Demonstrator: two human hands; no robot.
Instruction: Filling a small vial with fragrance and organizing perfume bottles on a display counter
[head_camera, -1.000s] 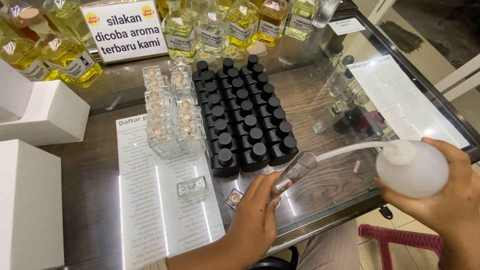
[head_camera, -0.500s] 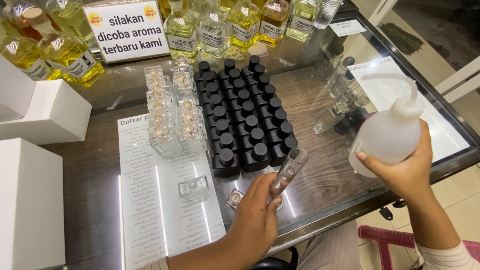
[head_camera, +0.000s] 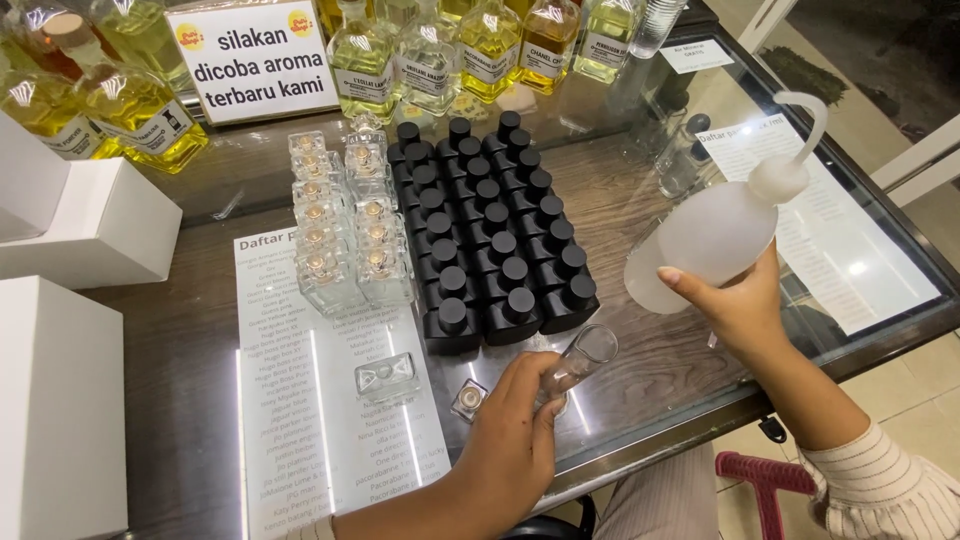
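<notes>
Left hand (head_camera: 505, 440) nearest the viewer, fingers closed round the lower part of a clear glass tube (head_camera: 578, 362). Tube tilted, open mouth up and to the right, just above the glass counter (head_camera: 690, 360). No liquid visible inside it, so filling looks not yet begun.

Right hand (head_camera: 735, 305) raised off the counter, wrapped round the base of a white squeeze bottle (head_camera: 715, 240). Its bent spout (head_camera: 805, 125) curves up and away from the tube; spout and tube mouth well apart.

Just beside the left hand: a small square cap (head_camera: 468, 398), and a clear flat glass bottle (head_camera: 385, 378) lying on the printed list (head_camera: 330, 420).

Farther back: block of black-capped bottles (head_camera: 490, 240), all capped. To its left, two rows of clear square bottles (head_camera: 340, 225), apparently empty. At the back, large bottles of yellow liquid (head_camera: 430, 50) and a white sign (head_camera: 255, 60).
</notes>
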